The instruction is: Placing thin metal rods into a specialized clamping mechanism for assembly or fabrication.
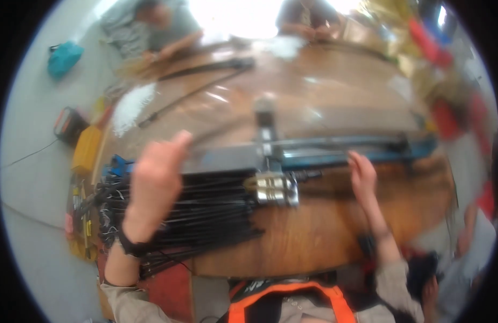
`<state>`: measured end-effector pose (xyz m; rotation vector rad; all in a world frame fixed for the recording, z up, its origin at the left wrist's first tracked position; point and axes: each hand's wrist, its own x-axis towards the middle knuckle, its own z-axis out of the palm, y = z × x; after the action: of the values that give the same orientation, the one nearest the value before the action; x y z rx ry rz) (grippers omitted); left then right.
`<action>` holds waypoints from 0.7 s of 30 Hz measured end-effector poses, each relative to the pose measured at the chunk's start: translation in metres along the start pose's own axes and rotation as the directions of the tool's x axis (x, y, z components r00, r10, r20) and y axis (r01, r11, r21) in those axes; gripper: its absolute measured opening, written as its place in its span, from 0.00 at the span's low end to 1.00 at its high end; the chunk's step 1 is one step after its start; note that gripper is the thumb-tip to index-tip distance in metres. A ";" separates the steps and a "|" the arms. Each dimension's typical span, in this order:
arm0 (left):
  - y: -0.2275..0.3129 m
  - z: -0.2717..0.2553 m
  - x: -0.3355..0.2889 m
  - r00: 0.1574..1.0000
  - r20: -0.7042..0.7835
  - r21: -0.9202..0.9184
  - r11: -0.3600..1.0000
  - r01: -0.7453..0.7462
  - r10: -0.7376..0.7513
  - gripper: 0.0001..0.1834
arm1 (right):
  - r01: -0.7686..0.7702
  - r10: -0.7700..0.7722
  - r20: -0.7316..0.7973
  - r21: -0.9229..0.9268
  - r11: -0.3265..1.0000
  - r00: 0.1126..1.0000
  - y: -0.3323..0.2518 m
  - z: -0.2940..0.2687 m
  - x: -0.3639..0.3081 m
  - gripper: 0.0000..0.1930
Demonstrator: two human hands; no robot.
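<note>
My left hand (156,175), a dark band at its wrist, is raised over a pile of long thin black rods (206,202). Its fingers are curled and blurred, and what they hold, if anything, cannot be made out. My right hand (363,175) hovers by the near side of a long blue-and-silver rail (346,156), fingers drawn together; I cannot see anything in them. Between the hands sits a shiny metal block (277,189) with a dark bracket (265,129) reaching away behind it. A short black piece (308,175) lies right of the block.
The round brown wooden table (313,231) carries white heaps (133,110) and long dark strips (206,69). Two people work at its far side; another person is at the right. Yellow containers (87,151) stand along the left edge, and a red surface (165,293) lies below the rods.
</note>
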<state>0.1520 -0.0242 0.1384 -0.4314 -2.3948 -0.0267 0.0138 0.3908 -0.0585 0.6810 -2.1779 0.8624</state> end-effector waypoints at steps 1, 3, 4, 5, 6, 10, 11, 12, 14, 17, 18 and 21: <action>-0.008 -0.007 0.002 0.999 -0.033 0.024 0.999 -0.027 0.028 0.25 | -0.080 0.070 0.096 0.104 0.991 0.993 -0.006 0.006 0.005 0.11; -0.003 -0.023 0.009 0.994 0.037 -0.029 0.995 0.099 -0.098 0.23 | -0.258 0.183 0.274 0.269 0.928 0.944 -0.040 0.028 0.031 0.10; -0.003 -0.027 0.010 0.971 0.084 -0.030 0.973 0.228 -0.225 0.20 | -0.346 0.220 0.359 0.336 0.876 0.907 -0.064 0.039 0.052 0.10; -0.004 -0.025 0.010 0.973 0.081 -0.045 0.974 0.222 -0.218 0.20 | -0.395 0.222 0.394 0.440 0.806 0.892 -0.080 0.048 0.071 0.09; -0.007 -0.027 0.006 0.968 0.057 -0.080 0.966 0.247 -0.243 0.19 | -0.438 0.214 0.427 0.542 0.717 0.878 -0.092 0.056 0.086 0.09; -0.035 -0.044 -0.027 0.925 -0.037 -0.086 0.923 0.375 -0.379 0.17 | -0.220 -0.021 0.386 0.570 0.792 0.922 -0.106 0.070 0.115 0.09; -0.043 -0.058 -0.036 0.882 -0.100 0.004 0.886 0.463 -0.460 0.17 | -0.221 -0.022 0.384 0.577 0.786 0.923 -0.107 0.071 0.114 0.09; -0.049 -0.068 -0.045 0.878 -0.099 0.013 0.882 0.471 -0.468 0.17 | -0.232 -0.033 0.489 0.470 0.852 0.872 -0.104 0.070 0.111 0.09; -0.054 -0.078 -0.054 0.849 -0.086 0.049 0.849 0.526 -0.521 0.16 | -0.202 0.009 0.676 0.208 0.957 0.737 -0.093 0.057 0.106 0.08; -0.056 -0.073 -0.056 0.855 -0.092 0.070 0.853 0.518 -0.511 0.15 | -0.270 0.014 0.617 0.323 0.907 0.787 -0.097 0.063 0.102 0.09; -0.055 -0.067 -0.054 0.875 -0.103 0.071 0.874 0.481 -0.473 0.15 | -0.299 0.020 0.585 0.384 0.874 0.811 -0.099 0.065 0.101 0.09; -0.041 -0.047 -0.049 0.896 -0.060 0.013 0.897 0.442 -0.441 0.14 | -0.191 -0.066 0.368 0.618 0.762 0.927 -0.132 0.076 0.124 0.08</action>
<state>0.2033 -0.0841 0.1462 0.1350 -2.3855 -0.2085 -0.0063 0.2243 0.0431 1.1906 -2.2140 1.6835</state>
